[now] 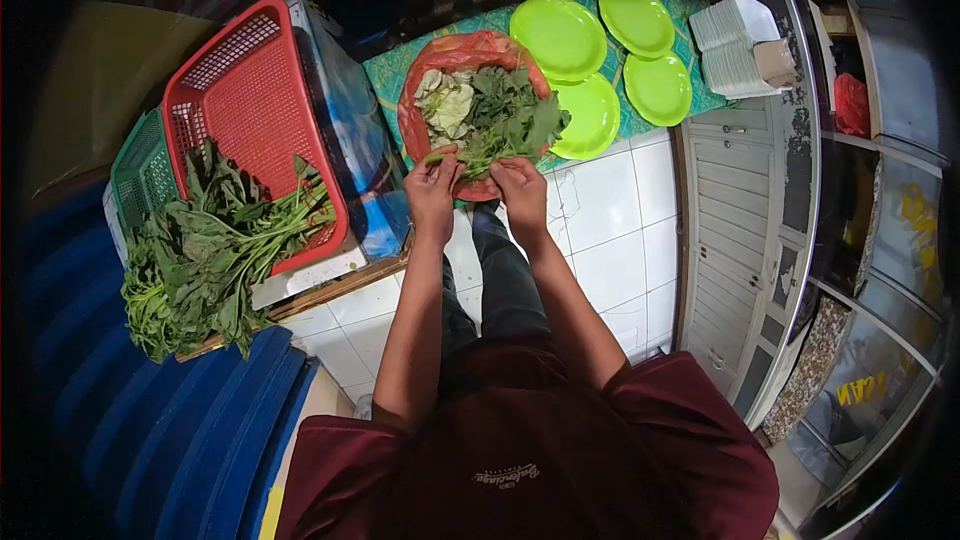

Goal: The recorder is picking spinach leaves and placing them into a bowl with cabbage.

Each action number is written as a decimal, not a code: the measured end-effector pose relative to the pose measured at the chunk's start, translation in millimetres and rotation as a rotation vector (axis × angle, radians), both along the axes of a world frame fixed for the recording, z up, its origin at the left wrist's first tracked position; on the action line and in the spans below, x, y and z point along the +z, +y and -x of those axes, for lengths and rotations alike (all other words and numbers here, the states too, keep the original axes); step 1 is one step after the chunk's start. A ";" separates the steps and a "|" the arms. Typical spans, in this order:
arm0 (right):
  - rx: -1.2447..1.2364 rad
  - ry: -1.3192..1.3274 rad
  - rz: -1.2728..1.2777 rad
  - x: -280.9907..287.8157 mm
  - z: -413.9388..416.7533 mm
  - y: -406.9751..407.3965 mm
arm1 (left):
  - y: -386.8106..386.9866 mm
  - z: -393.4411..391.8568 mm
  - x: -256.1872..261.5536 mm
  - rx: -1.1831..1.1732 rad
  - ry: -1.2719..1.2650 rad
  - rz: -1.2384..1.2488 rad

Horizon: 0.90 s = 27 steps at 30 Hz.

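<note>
My left hand (433, 191) pinches a green stem (435, 158) at the near edge of a red plastic bag (415, 101). My right hand (520, 191) is close beside it, fingertips on the stalk end of the leafy greens (517, 109); whether it grips one stem or several is hard to tell. The bag stands wide open with its rim spread. In it, pale cabbage leaves (446, 101) lie on the left and the dark greens fill the right, some hanging over the rim towards the plates.
Green plates (559, 37) and a stack of white food boxes (735, 45) sit on the patterned tablecloth (382, 79). At left, a bundle of leafy stalks (217, 247) overhangs a red plastic basket (247, 97), with a green basket (142, 165) behind. Cabinet doors (731, 232) stand at right.
</note>
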State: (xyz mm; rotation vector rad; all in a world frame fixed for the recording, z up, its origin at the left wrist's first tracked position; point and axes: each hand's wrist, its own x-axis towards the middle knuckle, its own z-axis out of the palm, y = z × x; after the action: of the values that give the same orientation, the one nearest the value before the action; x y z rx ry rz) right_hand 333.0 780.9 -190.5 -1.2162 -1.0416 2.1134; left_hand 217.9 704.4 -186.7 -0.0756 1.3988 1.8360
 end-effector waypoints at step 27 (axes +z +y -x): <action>0.535 -0.480 -1.160 -139.0 -13.5 14.8 | -48.9 -62.9 -136.2 -0.106 0.010 0.103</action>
State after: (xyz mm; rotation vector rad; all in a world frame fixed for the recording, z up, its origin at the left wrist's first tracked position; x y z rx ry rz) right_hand 346.5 795.6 -329.5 -0.8400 -2.5093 1.0253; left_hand 280.8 655.6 -322.9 -0.0434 1.4758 1.6802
